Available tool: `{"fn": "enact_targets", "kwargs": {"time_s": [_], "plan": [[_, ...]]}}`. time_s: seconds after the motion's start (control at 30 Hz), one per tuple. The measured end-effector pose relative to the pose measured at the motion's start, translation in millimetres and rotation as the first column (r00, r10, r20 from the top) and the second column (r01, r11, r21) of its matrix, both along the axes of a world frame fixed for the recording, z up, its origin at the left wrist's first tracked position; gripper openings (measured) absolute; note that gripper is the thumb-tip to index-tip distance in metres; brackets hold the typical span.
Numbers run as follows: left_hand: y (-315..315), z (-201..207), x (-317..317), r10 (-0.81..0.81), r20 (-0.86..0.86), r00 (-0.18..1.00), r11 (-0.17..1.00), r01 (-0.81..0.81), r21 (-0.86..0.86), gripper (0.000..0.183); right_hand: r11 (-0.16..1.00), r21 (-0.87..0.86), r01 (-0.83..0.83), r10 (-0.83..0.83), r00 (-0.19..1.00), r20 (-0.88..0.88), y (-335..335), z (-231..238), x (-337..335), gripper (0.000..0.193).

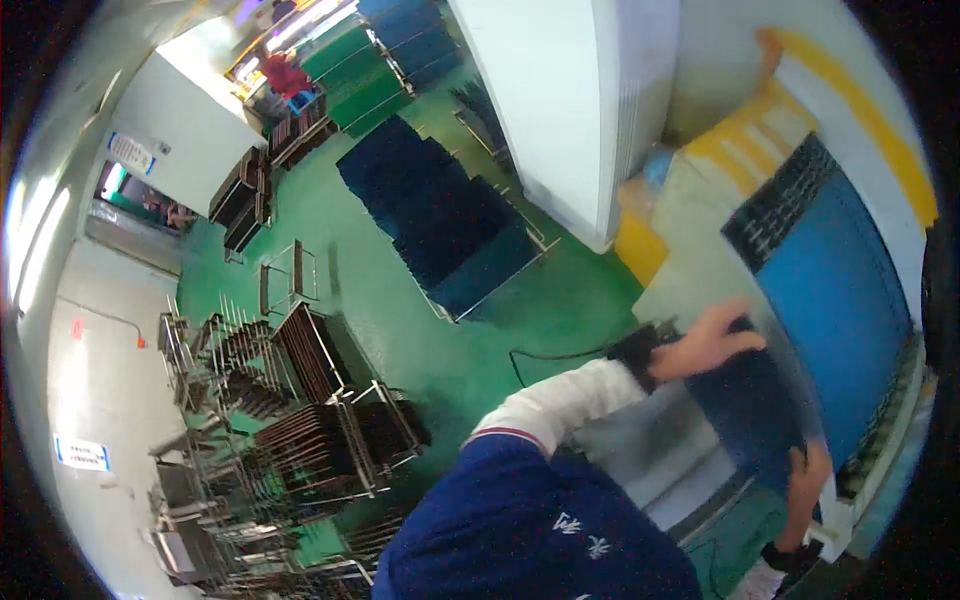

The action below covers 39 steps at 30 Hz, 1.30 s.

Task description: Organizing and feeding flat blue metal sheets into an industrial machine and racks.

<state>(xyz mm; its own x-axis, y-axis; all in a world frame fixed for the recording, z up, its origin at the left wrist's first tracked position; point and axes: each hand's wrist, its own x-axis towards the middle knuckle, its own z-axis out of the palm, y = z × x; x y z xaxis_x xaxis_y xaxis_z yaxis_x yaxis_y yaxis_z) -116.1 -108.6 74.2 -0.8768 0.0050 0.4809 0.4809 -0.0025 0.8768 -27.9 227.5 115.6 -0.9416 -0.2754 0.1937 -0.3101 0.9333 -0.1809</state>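
Note:
A dark blue flat panel (752,405) is tilted between my two hands, beside the machine at the right, and slightly blurred. My left hand (705,345) grips its far edge, with the thumb and fingers on either side of it. Lower down, my right hand (808,485) is closed on the near end of the same panel; part of its grip is hidden. Just beyond the panel lies a bright blue sheet (835,300) on the machine's bed. A black patterned strip (785,200) runs along that sheet's far end.
A yellow-and-white machine frame (840,95) rises at the right. A tall white cabinet (560,110) stands behind it. Dark panels lie on a low rack (430,215) on the green floor. Several metal racks (320,440) crowd the left. A black cable (560,355) trails nearby.

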Motion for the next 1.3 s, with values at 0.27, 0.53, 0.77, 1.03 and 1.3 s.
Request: {"fn": "enact_targets", "kwargs": {"time_s": [0.27, 0.53, 0.77, 1.03, 1.3], "plan": [[-18.6, -4.8, -5.2, -0.060, 0.012, 0.998, 0.997, 0.060, -0.049, 0.035, 0.997, -0.063, 0.036, -0.033, 0.999, 0.041, 15.2, -14.4, -4.6, 0.020], [-44.7, 7.1, -2.8, -0.021, 0.077, 0.997, 0.991, 0.031, -0.132, 0.023, 0.991, -0.134, -0.006, 0.003, 1.000, -0.022, -40.4, 20.1, -3.0, 0.016], [-51.7, -18.8, -36.1, -0.196, -0.013, 0.981, 0.913, 0.177, -0.366, 0.048, 0.978, -0.208, -0.027, 0.012, 0.997, -0.074, -43.2, 18.2, -4.0, 0.015], [-115.2, -240.4, 25.7, 0.276, 0.554, 0.785, 0.702, 0.229, -0.674, 0.086, 0.999, -0.013, -0.035, 0.036, 0.987, 0.157, -50.8, 39.6, -43.3, 0.020], [-95.9, -251.2, 40.2, 0.280, 0.633, 0.722, 0.728, 0.270, -0.630, 0.096, 0.994, 0.108, -0.002, -0.033, 0.947, 0.320, -28.2, -46.0, -58.0, 0.044]]}}
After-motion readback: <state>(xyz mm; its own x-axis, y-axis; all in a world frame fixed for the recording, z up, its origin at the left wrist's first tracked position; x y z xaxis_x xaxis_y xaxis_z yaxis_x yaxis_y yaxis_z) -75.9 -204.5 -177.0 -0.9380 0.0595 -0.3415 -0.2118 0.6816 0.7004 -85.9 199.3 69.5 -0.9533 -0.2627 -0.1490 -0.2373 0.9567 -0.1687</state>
